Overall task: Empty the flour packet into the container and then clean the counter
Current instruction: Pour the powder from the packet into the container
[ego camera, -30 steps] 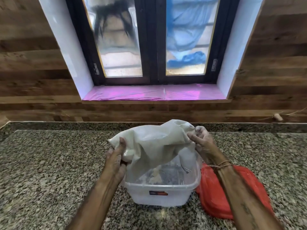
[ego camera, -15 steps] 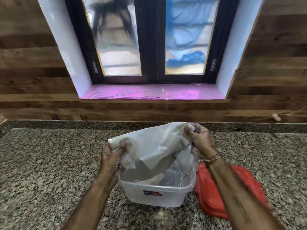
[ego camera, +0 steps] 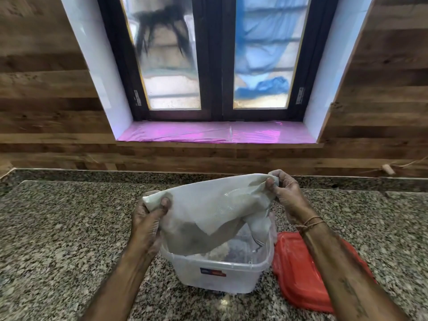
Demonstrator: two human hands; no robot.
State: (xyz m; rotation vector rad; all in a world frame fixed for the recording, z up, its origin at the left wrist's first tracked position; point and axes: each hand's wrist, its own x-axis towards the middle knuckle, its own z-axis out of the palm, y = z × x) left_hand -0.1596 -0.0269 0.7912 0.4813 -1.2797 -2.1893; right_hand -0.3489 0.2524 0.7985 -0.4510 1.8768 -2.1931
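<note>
The white flour packet hangs upside down over a clear plastic container on the speckled granite counter. Its open mouth dips inside the container, and a small heap of flour shows at the bottom. My left hand pinches the packet's lower left corner. My right hand grips the upper right corner, held higher. Both hands are dusted with flour.
A red lid lies flat on the counter just right of the container, under my right forearm. A wooden wall and a window with a pink-lined sill stand behind. A small cork-like piece rests at the far right back edge.
Both hands have lifted the packet and pulled its corners apart, so it is stretched flatter. My right hand has risen higher than the left.
</note>
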